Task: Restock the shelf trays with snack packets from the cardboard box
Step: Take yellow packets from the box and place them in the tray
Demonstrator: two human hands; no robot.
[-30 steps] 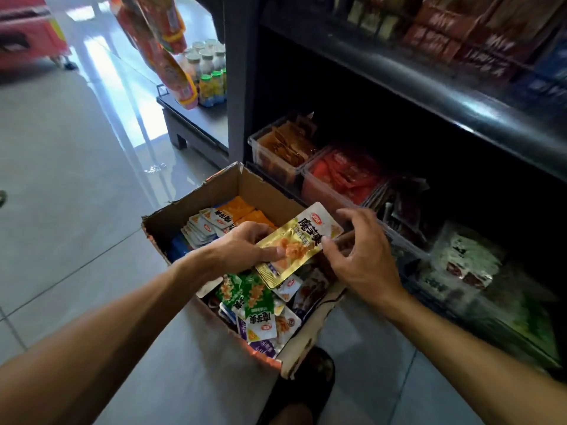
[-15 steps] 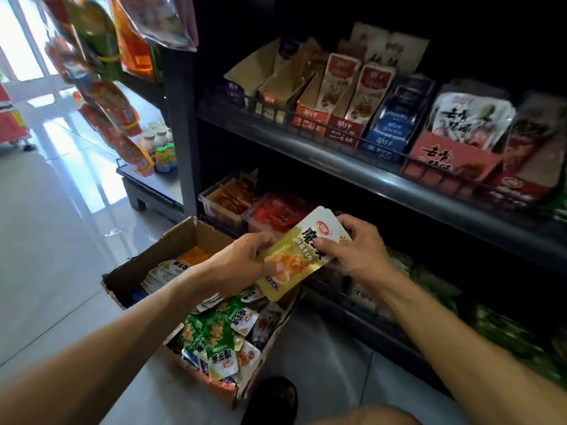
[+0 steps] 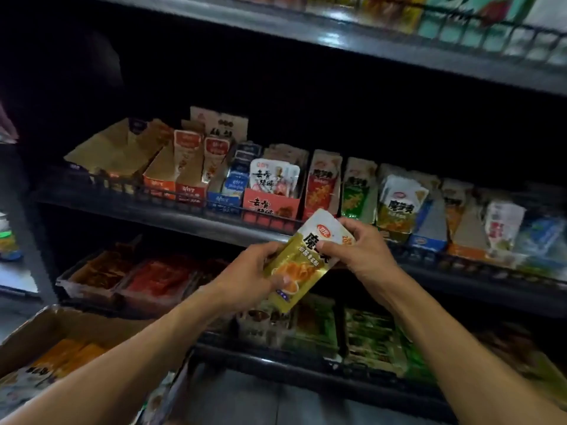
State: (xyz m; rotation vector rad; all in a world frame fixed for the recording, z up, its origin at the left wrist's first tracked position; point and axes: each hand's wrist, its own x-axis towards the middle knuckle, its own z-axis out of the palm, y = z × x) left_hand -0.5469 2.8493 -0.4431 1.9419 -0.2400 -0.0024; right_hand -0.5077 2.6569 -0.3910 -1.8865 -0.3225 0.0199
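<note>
Both hands hold a stack of gold and white snack packets point(image 3: 302, 259) up in front of the middle shelf. My left hand point(image 3: 248, 279) grips the lower left edge, thumb across the front. My right hand point(image 3: 359, 251) pinches the upper right part. The cardboard box point(image 3: 46, 329) with orange and other packets sits low at the left, partly cut off by the frame. Display trays point(image 3: 270, 207) of upright packets line the middle shelf just behind the held stack; one tray point(image 3: 395, 210) holds packets with similar lettering.
A black wire rail point(image 3: 171, 199) runs along the front of the middle shelf. Below it stand clear bins point(image 3: 144, 283) of red and brown packets, and green packets point(image 3: 377, 342) fill the lower right. Another shelf point(image 3: 337, 35) hangs overhead. Grey floor tiles show at the bottom.
The view has swung up from the box to the shelves. Both hands have lifted the gold packets from over the box up to the middle shelf's front rail.
</note>
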